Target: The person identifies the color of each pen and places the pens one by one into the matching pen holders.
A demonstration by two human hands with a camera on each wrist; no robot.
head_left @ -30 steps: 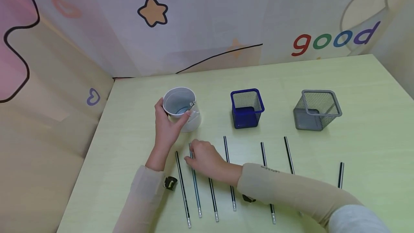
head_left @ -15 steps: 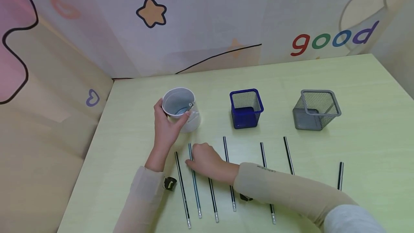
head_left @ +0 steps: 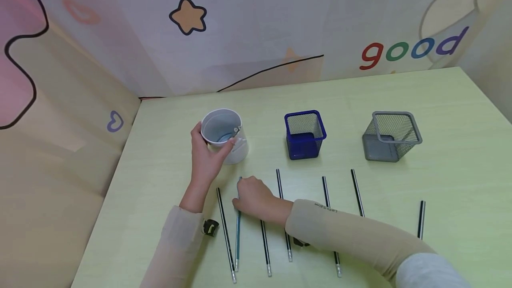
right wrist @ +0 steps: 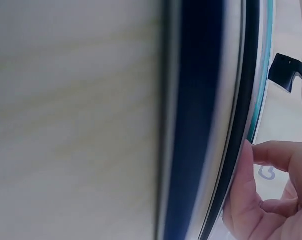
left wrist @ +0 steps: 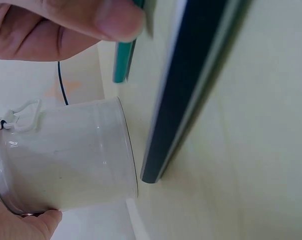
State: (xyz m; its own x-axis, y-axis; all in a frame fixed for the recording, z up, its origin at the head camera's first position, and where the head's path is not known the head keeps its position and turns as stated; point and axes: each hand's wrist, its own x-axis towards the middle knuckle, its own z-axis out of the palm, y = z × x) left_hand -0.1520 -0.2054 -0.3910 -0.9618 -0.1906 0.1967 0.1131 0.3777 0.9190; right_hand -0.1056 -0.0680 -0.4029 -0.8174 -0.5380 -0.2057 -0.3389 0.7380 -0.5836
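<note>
My left hand [head_left: 206,160] grips a white bucket [head_left: 238,151] by its rim and side, at the back left of the table. Pale ends of thin sticks show inside it. In the left wrist view the bucket [left wrist: 70,155] has a small handle lug. My right hand [head_left: 257,199] is in front of the bucket and pinches a teal pencil [head_left: 238,239] near its far end, between thumb and finger. The pencil's eraser end lies close to the eraser end of a black-and-silver striped pencil [head_left: 225,226] on its left.
Further striped pencils [head_left: 265,243] lie spread in a row to the right, several partly under the right sleeve [head_left: 340,223]. A blue mesh pen holder [head_left: 305,148] stands at back centre, a grey mesh one [head_left: 382,150] to its right. A printed curtain [head_left: 260,21] backs the table.
The right hand has shifted slightly right. The teal pencil has turned, its far end moving right and its eraser end left toward the striped pencil. The left hand and bucket have stayed put.
</note>
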